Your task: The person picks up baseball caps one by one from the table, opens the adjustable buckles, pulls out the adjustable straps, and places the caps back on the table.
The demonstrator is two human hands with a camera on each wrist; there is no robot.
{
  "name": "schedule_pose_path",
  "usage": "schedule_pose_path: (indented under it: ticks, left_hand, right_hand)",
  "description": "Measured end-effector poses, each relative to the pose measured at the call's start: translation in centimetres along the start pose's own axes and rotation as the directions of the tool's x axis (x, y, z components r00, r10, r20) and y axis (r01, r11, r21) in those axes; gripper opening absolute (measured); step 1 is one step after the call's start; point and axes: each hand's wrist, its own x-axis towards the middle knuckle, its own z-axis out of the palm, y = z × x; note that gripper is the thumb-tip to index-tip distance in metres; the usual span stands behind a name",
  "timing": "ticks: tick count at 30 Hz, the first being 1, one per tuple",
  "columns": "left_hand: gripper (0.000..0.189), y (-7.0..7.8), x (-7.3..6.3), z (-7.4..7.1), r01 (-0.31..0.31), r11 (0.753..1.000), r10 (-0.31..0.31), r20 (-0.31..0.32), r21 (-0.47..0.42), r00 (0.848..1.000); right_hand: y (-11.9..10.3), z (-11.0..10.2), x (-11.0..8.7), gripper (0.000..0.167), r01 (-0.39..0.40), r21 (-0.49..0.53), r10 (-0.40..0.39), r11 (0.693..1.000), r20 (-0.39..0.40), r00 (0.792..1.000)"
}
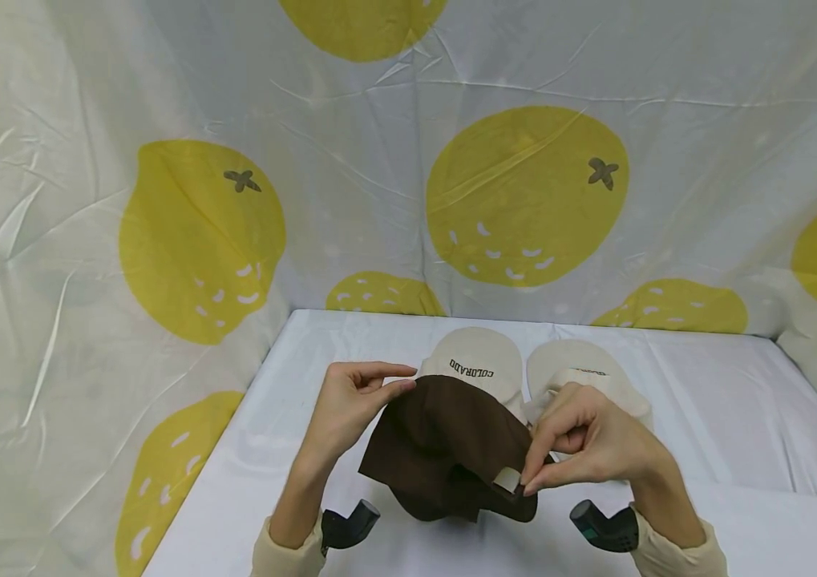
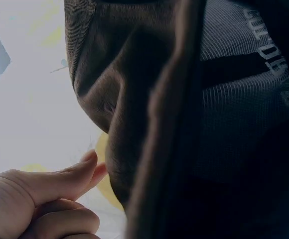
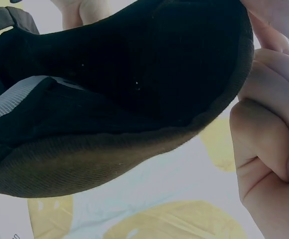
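A dark brown cap is held up off the table between both hands, tilted, with a small pale label near its lower right edge. My left hand pinches the cap's upper left side between thumb and forefinger. At the opposite end, my right hand pinches the edge beside the label. The right wrist view shows the cap's dark inside and the right fingers at the curved brim. Pale mesh lining with lettering shows inside the cap in the left wrist view.
Behind the brown cap, a cream cap marked COLORADO lies on the white-covered table. Beside it lies another cream cap, partly hidden by my right hand. A lemon-print curtain hangs behind the table and along its sides.
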Motion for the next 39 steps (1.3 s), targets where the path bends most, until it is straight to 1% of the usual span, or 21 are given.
schedule_pose_path:
  ticks: [6,11,15,18,25,28,34,39]
  left_hand:
    - [0.013,-0.21,0.06,-0.04,0.016,0.999,-0.015,0.034,-0.033,0.999]
    - [0.016,-0.39,0.18,-0.05,0.017,0.998,-0.013,0.077,-0.059,0.997]
    - [0.014,-0.49,0.23,-0.09,0.015,0.997,-0.008,0.100,-0.076,0.995]
    - [0.014,-0.53,0.24,-0.11,0.014,0.996,-0.005,0.105,-0.085,0.994]
    - [0.014,-0.62,0.19,-0.13,0.053,0.994,-0.042,0.118,-0.097,0.992]
    - [0.014,-0.59,0.19,-0.12,0.052,0.994,-0.040,0.120,-0.095,0.992]
    - [0.014,-0.51,0.22,-0.06,0.044,0.994,-0.031,0.120,-0.104,0.992]
    - [0.012,-0.52,0.26,-0.03,0.048,0.993,-0.036,0.113,-0.103,0.993]
  right_hand:
    - [-0.10,-0.07,-0.06,0.018,0.006,-0.020,-0.005,1.000,0.045,0.999]
    - [-0.15,-0.04,-0.07,0.019,-0.012,-0.014,0.013,1.000,0.061,0.998]
    - [-0.22,-0.02,-0.04,0.019,-0.024,-0.001,0.024,1.000,0.072,0.997]
    - [-0.26,-0.03,0.03,0.018,-0.026,0.000,0.026,1.000,0.083,0.996]
    - [-0.31,-0.03,0.30,0.013,-0.014,-0.012,0.015,1.000,0.129,0.992]
    - [-0.33,0.00,0.36,0.010,-0.014,-0.011,0.016,1.000,0.142,0.990]
    - [-0.33,0.04,0.30,0.009,-0.037,-0.003,0.037,0.999,0.153,0.988]
    - [-0.31,0.05,0.23,0.007,-0.067,-0.016,0.069,0.998,0.157,0.985]
